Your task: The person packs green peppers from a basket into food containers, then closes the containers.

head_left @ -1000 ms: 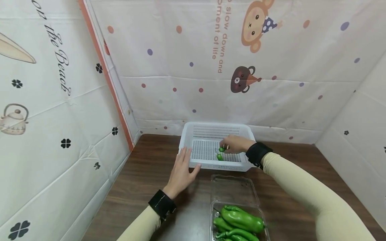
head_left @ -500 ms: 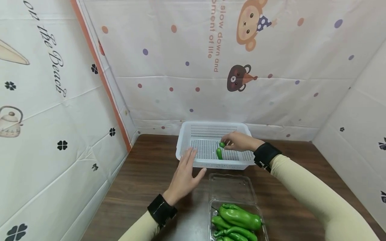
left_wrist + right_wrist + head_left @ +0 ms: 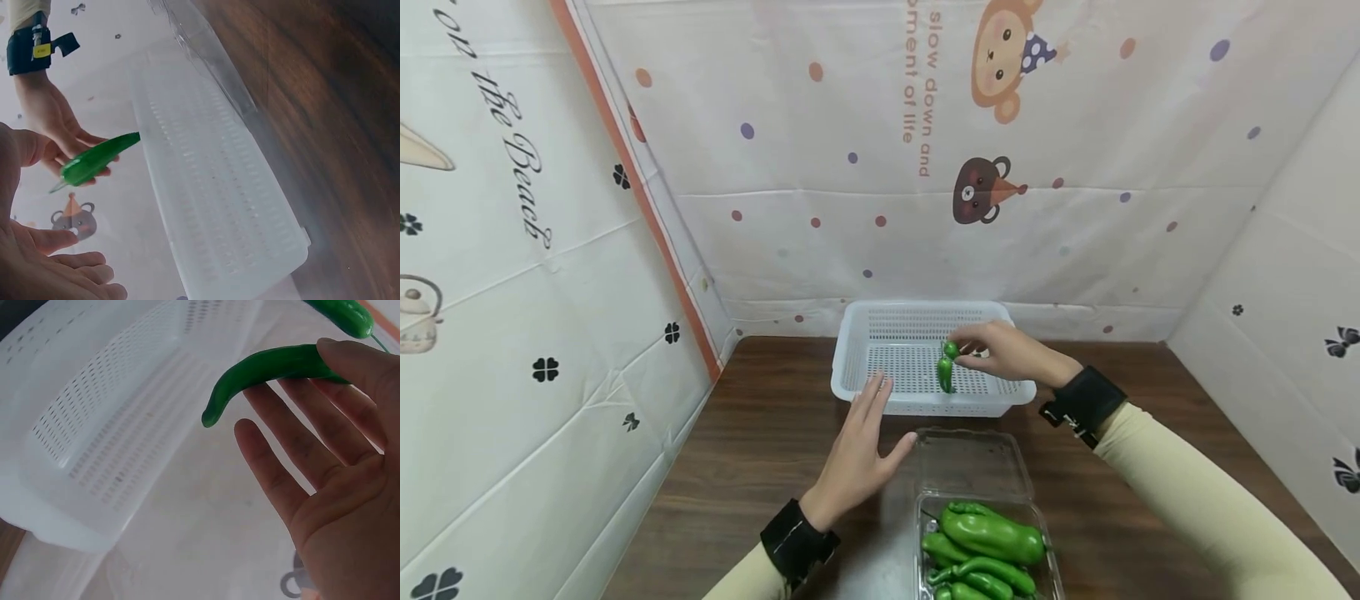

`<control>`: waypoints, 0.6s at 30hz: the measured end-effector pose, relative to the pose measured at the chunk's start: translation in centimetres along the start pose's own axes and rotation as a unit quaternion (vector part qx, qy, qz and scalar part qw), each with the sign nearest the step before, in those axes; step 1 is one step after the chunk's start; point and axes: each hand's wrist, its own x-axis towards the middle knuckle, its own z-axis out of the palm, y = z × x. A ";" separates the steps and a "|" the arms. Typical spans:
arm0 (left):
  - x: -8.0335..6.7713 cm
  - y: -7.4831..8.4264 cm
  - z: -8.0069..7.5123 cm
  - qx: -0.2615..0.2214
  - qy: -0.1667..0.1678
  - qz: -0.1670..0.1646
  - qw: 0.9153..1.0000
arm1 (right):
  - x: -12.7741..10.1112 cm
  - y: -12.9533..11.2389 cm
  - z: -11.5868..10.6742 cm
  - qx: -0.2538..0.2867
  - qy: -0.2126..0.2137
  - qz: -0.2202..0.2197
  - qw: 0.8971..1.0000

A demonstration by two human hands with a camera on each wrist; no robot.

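A white perforated plastic basket point(image 3: 850, 346) stands at the back of the table. Above it, my right hand point(image 3: 1006, 348) pinches a curved green chili pepper point(image 3: 269, 365) between thumb and fingers. Beside that hand is a second green pepper point(image 3: 945, 377), stem up; in the left wrist view it appears above the basket rim, and what bears it is unclear. My left hand point(image 3: 856, 446) is near the basket's front left side, fingers extended and holding nothing; contact with the rim cannot be told.
In front of the basket lies a clear plastic clamshell box with its lid point(image 3: 973, 462) folded back toward the basket. Several green peppers point(image 3: 988, 537) fill its near half. Printed white sheeting point(image 3: 805, 250) walls the dark wooden table point(image 3: 752, 433) behind and at both sides.
My right hand has lifted from inside the basket with the pepper, and the second pepper shows more of its length beside it. The left hand stays near the rim. The head view has shifted slightly.
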 end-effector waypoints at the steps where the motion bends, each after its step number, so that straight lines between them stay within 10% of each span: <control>1: -0.1 0.1 0.0 -0.001 -0.001 0.001 1.000 | -0.3 -0.3 -0.1 0.005 0.008 -0.001 1.000; 18: -1.8 1.8 0.5 -0.033 -0.043 0.036 0.998 | -7.8 -4.8 1.4 0.063 0.061 -0.021 0.996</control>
